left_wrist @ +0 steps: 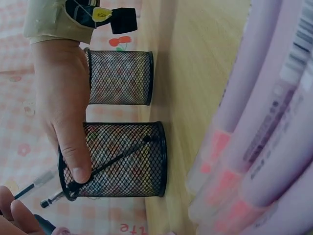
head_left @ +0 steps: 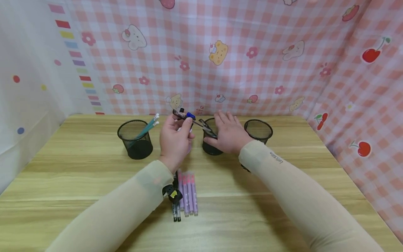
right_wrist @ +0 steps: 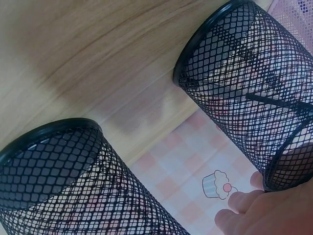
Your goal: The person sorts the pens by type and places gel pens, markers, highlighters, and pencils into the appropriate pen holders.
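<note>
My left hand (head_left: 176, 141) pinches several pens, one with a blue cap (head_left: 190, 115), beside the rim of the middle black mesh cup (head_left: 212, 150). The held pens slant, and the fingers hide part of them. At least one black pen (left_wrist: 117, 159) leans inside that same cup, visible through the mesh. My right hand (head_left: 229, 133) holds the cup near its rim, thumb on the near wall and fingers along the far side. Below the left wrist lie lilac pens with pink tips (head_left: 190, 192) and clear-and-black pens (head_left: 177, 211), side by side on the table.
To the left stands a black mesh cup (head_left: 140, 151) with teal pencils (head_left: 146, 128) leaning in it. Another black mesh cup (head_left: 259, 130) is partly behind the right forearm. Lilac mesh (right_wrist: 293, 17) shows beyond the middle cup. A checked cloth (head_left: 220, 80) hangs behind the wooden table (head_left: 283, 224).
</note>
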The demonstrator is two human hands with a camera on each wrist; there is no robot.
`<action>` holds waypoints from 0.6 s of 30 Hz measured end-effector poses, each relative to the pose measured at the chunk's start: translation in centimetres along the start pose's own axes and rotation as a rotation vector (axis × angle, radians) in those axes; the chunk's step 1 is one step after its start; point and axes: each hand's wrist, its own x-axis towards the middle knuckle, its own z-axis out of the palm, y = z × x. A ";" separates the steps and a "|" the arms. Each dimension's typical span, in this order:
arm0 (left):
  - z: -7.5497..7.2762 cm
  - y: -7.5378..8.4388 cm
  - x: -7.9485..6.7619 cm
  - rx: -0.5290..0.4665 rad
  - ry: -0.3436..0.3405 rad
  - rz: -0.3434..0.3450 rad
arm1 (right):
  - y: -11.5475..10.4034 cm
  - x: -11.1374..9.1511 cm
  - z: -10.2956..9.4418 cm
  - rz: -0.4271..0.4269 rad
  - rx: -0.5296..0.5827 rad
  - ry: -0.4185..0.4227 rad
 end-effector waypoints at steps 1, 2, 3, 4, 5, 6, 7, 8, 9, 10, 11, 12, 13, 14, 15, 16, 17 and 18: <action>0.1 -0.1 0.0 0.007 0.001 -0.006 | 0.0 0.0 0.0 0.000 0.000 -0.001; 0.1 -0.2 0.0 0.015 0.002 -0.011 | 0.0 0.0 0.0 -0.002 0.002 -0.001; 0.2 -0.2 0.0 0.033 0.003 -0.014 | 0.0 0.0 0.0 -0.002 0.003 -0.001; 0.2 -0.3 -0.1 0.052 0.002 -0.015 | 0.0 0.0 0.0 -0.001 0.006 -0.001; 0.3 -0.3 -0.1 0.074 0.001 -0.015 | -0.1 0.0 0.0 -0.001 0.007 -0.002; 0.3 -0.3 -0.1 0.091 -0.001 -0.013 | -0.1 -0.1 0.0 -0.003 0.007 0.000; 0.4 -0.4 -0.2 0.110 -0.004 -0.009 | -0.1 -0.1 -0.1 -0.002 0.007 0.001; 0.4 -0.4 -0.2 0.126 -0.007 -0.006 | -0.1 -0.1 -0.1 -0.003 0.007 0.002; 0.5 -0.4 -0.3 0.143 -0.009 -0.005 | 0.0 -0.1 -0.1 -0.004 0.006 0.004; 0.6 -0.4 -0.3 0.155 -0.012 -0.003 | 0.0 -0.1 0.0 -0.007 0.003 0.006; 0.7 -0.4 -0.4 0.166 -0.014 -0.004 | 0.0 -0.1 0.0 -0.009 0.003 0.009; 0.7 -0.4 -0.4 0.176 -0.017 -0.007 | 0.0 -0.1 0.0 -0.010 0.002 0.011; 0.8 -0.5 -0.5 0.186 -0.019 -0.009 | 0.1 0.0 0.0 -0.010 0.002 0.012; 0.9 -0.5 -0.5 0.189 -0.020 -0.016 | 0.1 0.0 0.0 -0.012 0.003 0.013; 0.9 -0.6 -0.6 0.195 -0.020 -0.019 | 0.1 0.0 0.0 -0.012 0.003 0.014; 1.0 -0.7 -0.6 0.193 -0.019 -0.019 | 0.1 0.0 0.1 -0.013 0.003 0.015; 1.1 -0.8 -0.6 0.193 -0.018 -0.019 | 0.1 0.0 0.1 -0.012 0.003 0.015; 1.2 -0.8 -0.7 0.191 -0.018 -0.019 | 0.1 0.0 0.1 -0.011 0.003 0.016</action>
